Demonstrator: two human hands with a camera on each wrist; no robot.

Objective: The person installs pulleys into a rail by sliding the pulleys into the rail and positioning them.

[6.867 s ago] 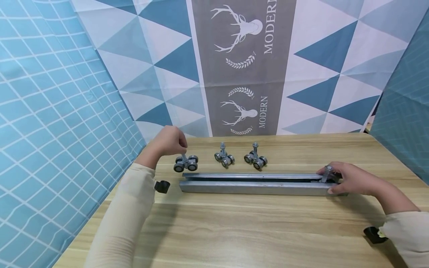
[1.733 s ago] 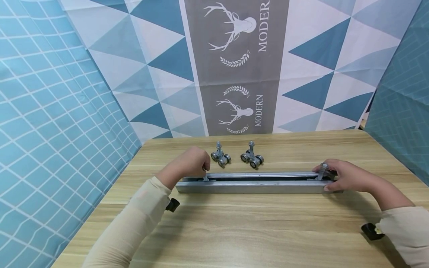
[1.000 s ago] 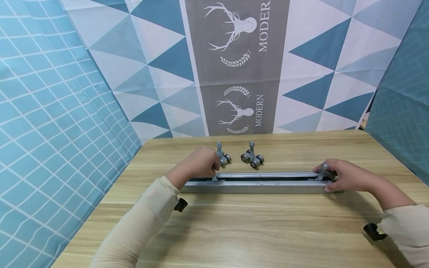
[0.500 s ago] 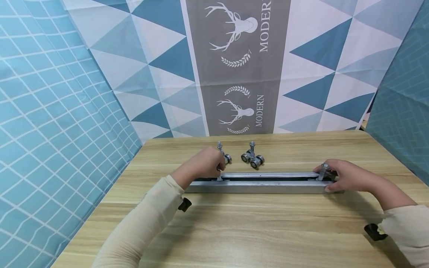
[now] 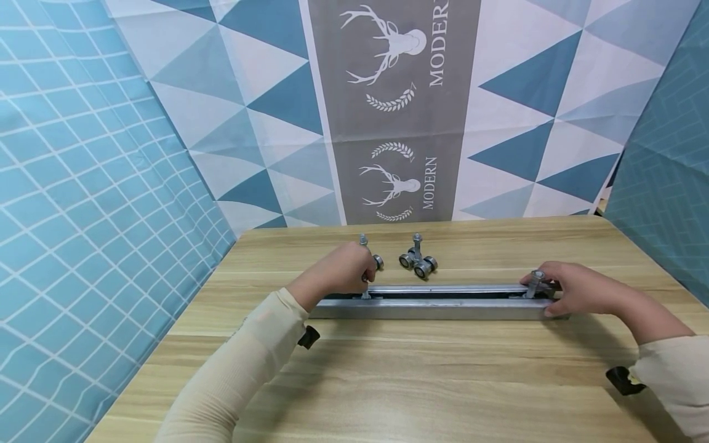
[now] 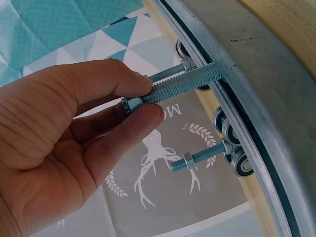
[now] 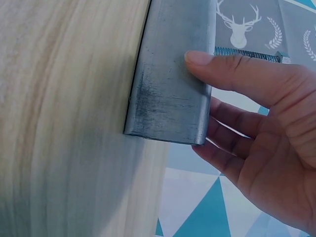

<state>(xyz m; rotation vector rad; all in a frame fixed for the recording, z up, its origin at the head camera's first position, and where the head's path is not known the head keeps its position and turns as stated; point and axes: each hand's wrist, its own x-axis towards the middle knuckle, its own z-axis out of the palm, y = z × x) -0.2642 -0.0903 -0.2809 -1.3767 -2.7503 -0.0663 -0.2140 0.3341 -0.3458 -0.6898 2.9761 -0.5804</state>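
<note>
A steel channel track (image 5: 443,311) lies across the table with its slot facing up. My left hand (image 5: 344,271) pinches the threaded bolt (image 6: 185,88) of a roller trolley between thumb and fingers. That bolt stands up out of the slot toward the track's left part; its wheels are hidden inside. My right hand (image 5: 587,294) grips the track's right end, thumb on the near wall and fingers on the far side. Beside it, a second trolley's bolt (image 5: 535,284) rises from the slot. In the right wrist view the thumb presses the channel wall (image 7: 173,98).
Behind the track stand two loose four-wheeled trolleys, bolts upward. One trolley (image 5: 419,261) is in full view; the other trolley (image 5: 378,263) is partly covered by my left hand. Patterned cloth (image 5: 399,123) hangs at the table's back edge.
Earlier, my left hand held the trolley off the track's left end. It now sits in the slot and has slid right, slowing lately. My right hand stays on the track.
</note>
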